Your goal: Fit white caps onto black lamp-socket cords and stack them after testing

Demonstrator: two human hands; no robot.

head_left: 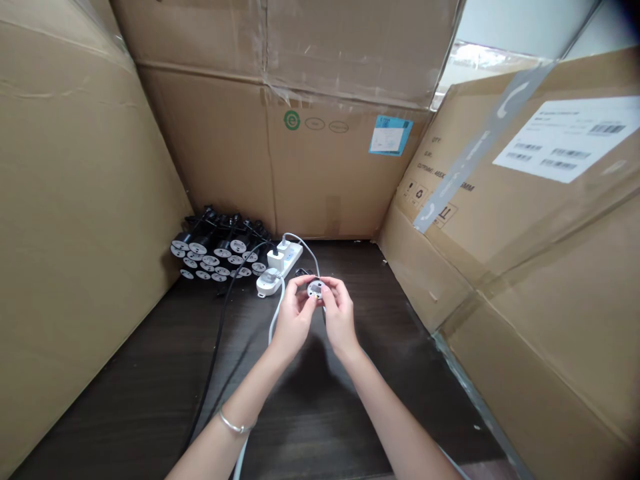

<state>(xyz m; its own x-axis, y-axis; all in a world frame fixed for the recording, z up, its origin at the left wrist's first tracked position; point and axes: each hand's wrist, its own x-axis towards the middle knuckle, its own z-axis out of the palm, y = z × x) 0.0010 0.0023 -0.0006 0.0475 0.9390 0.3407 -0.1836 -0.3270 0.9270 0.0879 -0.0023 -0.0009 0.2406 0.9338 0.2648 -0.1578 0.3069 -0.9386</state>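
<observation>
Both my hands meet above the dark table, pinching a small round white part (pixel 315 289) with a dark centre between their fingertips. My left hand (pixel 295 318) grips its lower left side, and my right hand (pixel 340 313) holds its right side. Behind my hands lies a white power strip (pixel 285 263) with a white plug adapter (pixel 275 260) in it. A white cable (pixel 273 327) runs from there past my left hand. To the left is a heap of black cylindrical fittings with round white faces (pixel 215 250).
Large cardboard boxes (pixel 295 153) form walls at the left, back and right of the dark wood surface (pixel 150 393). A black cable (pixel 216 340) runs from the heap toward me. A silver bangle (pixel 235 423) circles my left wrist.
</observation>
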